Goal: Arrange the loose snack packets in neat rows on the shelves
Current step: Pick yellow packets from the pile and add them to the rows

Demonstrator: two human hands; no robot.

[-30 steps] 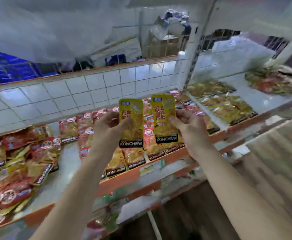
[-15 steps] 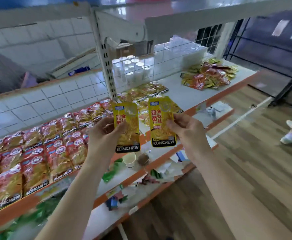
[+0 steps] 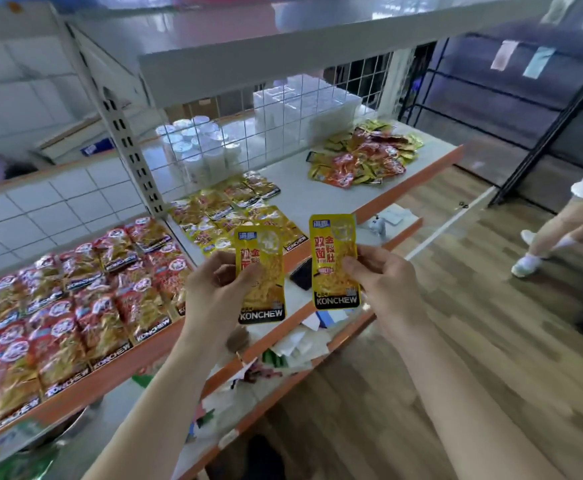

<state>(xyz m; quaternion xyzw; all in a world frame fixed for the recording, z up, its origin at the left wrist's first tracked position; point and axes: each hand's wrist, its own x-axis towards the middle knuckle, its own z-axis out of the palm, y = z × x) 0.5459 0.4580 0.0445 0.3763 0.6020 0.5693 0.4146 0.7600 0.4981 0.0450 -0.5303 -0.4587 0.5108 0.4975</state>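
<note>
My left hand [image 3: 215,292] pinches a yellow KONCHEW packet [image 3: 261,271] upright by its left edge. My right hand [image 3: 383,282] pinches a second yellow packet [image 3: 333,251] by its right edge. Both packets hang in front of the orange-edged shelf [image 3: 387,199], side by side and slightly apart. Behind them lie a few rows of yellow packets [image 3: 227,206] on the white shelf. Red packets [image 3: 75,299] lie in neat rows on the shelf section to the left. A loose heap of red and yellow packets [image 3: 362,157] sits at the shelf's far right.
A slotted white upright [image 3: 127,143] divides the two shelf sections. A wire grid [image 3: 283,112] backs the shelf, with white cups [image 3: 196,147] behind it. The lower shelf [image 3: 283,351] holds scattered papers and a dark phone [image 3: 302,273]. A person's legs [image 3: 553,233] stand on the wooden floor at right.
The view has swung right, from the red-packet section to the section with yellow rows and the loose heap. Both hands still hold their packets side by side.
</note>
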